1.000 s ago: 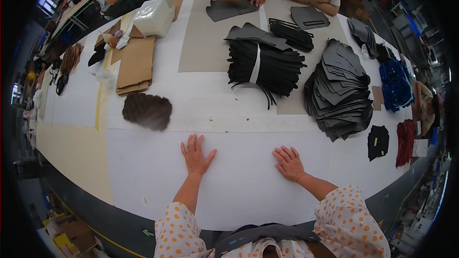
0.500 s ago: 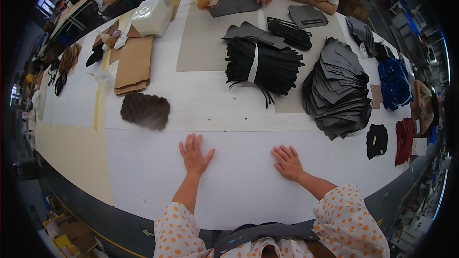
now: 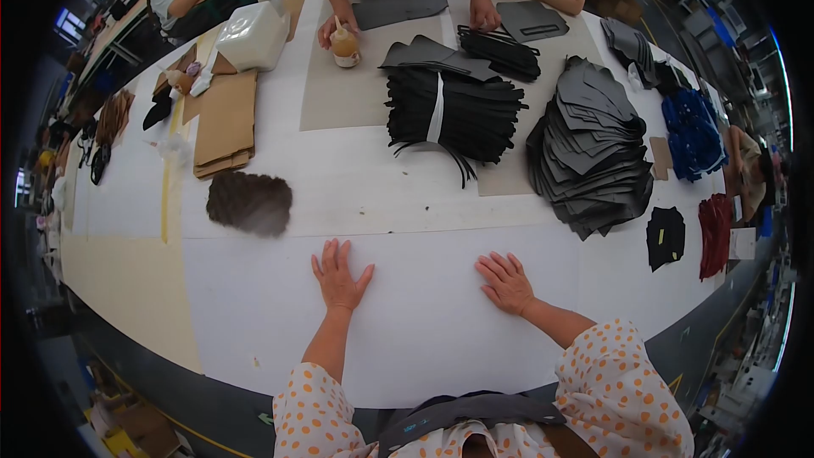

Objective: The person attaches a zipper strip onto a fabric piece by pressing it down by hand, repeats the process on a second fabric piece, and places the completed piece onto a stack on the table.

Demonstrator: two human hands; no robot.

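My left hand (image 3: 341,278) lies flat on the white table sheet (image 3: 407,339), fingers spread, holding nothing. To its right, my right hand (image 3: 506,283) rests on the same sheet, also open with nothing in it. A dark brown fuzzy piece (image 3: 249,203) lies beyond my left hand, apart from it. Farther out is a bundle of black strips (image 3: 475,119) tied with a white band. The fanned stack of dark grey cut pieces (image 3: 585,153) sits beyond my right hand.
Across the table a person's hand touches a bottle of amber liquid (image 3: 345,47); the other is at black strips (image 3: 500,53). Cardboard pieces (image 3: 227,123) and a white plastic jug (image 3: 254,36) stand left. Blue bundles (image 3: 694,136) and dark red strips (image 3: 714,237) lie right.
The person opposite has set the bottle upright and moved the other hand from the grey piece to the black strips. My hands stay flat; the view has shifted slightly.
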